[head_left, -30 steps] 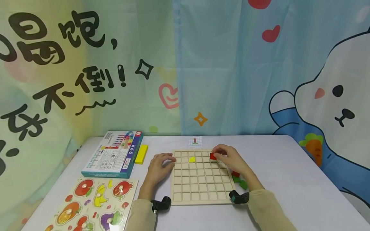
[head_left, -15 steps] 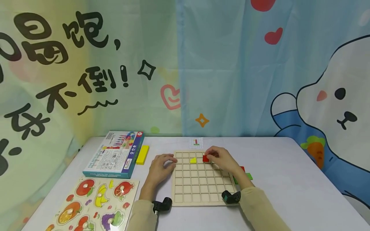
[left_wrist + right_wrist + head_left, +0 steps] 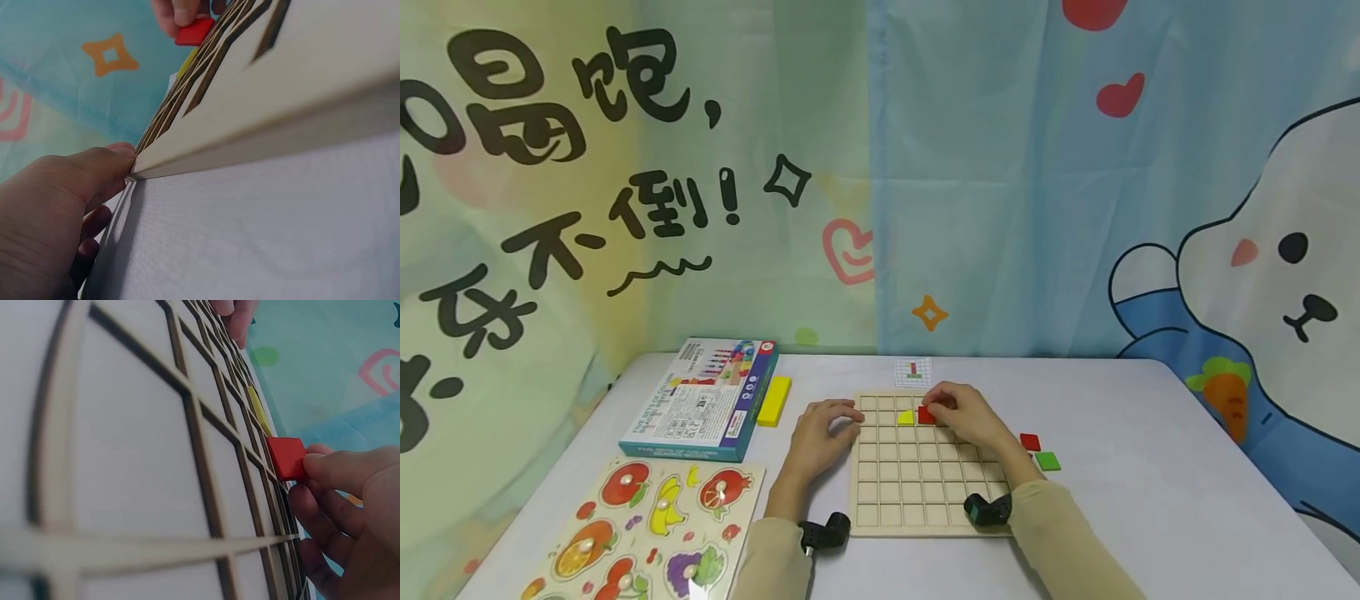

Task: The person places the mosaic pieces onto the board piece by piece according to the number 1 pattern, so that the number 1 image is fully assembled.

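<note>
A wooden grid board (image 3: 880, 492) with square cells lies before the person. At its left edge near the far corner, the left hand (image 3: 822, 439) grips the rim with thumb and fingers, seen closely in the left wrist view. The right hand (image 3: 972, 418) is over the far rows. Between thumb and fingers it pinches a red square tile (image 3: 287, 459), held tilted close over the grid. Just left of that tile, a yellow tile (image 3: 906, 417) with one slanted side sits in a cell of the second row.
A red tile (image 3: 1030, 442) and a green tile (image 3: 1047, 461) lie right of the board. Behind it is a small pattern card (image 3: 913, 372). A game box (image 3: 700, 400), a yellow block (image 3: 774, 401) and a fruit puzzle board (image 3: 647, 533) are on the left.
The right hand has moved left across the far rows with the red tile, bringing it up beside the yellow one. The left hand stays at the board's edge.
</note>
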Available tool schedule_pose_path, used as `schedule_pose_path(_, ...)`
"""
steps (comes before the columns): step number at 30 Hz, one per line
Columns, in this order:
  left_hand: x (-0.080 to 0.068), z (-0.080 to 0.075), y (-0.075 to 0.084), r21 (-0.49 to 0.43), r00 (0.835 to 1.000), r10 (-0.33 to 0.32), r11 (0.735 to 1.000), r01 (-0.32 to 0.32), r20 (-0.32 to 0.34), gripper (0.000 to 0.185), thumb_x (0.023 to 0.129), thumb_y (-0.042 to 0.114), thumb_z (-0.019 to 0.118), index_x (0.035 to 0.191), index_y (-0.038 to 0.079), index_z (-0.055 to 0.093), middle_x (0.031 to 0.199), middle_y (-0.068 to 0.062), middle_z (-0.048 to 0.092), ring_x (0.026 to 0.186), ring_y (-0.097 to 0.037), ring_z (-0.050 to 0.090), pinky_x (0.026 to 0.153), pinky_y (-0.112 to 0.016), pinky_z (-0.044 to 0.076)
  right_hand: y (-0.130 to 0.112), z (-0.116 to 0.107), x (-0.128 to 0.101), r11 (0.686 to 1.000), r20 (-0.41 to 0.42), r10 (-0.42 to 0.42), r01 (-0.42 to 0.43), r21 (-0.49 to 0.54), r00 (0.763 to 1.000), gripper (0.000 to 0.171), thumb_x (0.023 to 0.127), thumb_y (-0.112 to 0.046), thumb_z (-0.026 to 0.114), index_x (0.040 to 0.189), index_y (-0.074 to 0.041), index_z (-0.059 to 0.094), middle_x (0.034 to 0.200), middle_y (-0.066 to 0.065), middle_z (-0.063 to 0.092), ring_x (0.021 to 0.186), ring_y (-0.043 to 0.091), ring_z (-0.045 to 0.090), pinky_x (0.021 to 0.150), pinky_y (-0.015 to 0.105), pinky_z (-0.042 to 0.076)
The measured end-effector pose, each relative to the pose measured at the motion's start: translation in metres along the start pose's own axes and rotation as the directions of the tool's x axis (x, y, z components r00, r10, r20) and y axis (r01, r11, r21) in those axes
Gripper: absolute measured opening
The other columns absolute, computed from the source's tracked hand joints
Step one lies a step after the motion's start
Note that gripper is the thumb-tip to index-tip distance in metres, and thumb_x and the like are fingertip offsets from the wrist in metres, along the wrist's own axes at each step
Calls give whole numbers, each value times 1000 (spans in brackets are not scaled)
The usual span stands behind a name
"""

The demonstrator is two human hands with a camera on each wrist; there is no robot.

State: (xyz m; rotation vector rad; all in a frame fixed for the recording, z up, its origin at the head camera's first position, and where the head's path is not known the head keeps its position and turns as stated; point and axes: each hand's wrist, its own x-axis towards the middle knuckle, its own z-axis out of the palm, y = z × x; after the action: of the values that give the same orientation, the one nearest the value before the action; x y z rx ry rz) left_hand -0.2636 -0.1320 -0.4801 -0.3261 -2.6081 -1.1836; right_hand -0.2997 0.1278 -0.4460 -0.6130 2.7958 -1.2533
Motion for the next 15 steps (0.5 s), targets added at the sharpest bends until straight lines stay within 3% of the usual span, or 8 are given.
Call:
schedule_pose_path(7,-1,0,2,8,1000,1,1000,-1,-3,11,83,17,70,93,19,73,119,-3,66,117,-28,53,99,-49,36,1,5,1,999,-26,-50,50,14,998,11,91,-9,58,98,-7,66,93,5,69,79,11,59,73,28,48)
schedule_pose_path(15,-1,0,2,11,1000,-12,1000,12,-2,11,83,17,70,93,20,73,120,-3,66,119,-27,52,100,-48,36,0,7,1,999,5,-5,5,-35,1000,12,92,-11,58,100,-10,67,99,4,67,87,16,60,78,33,48)
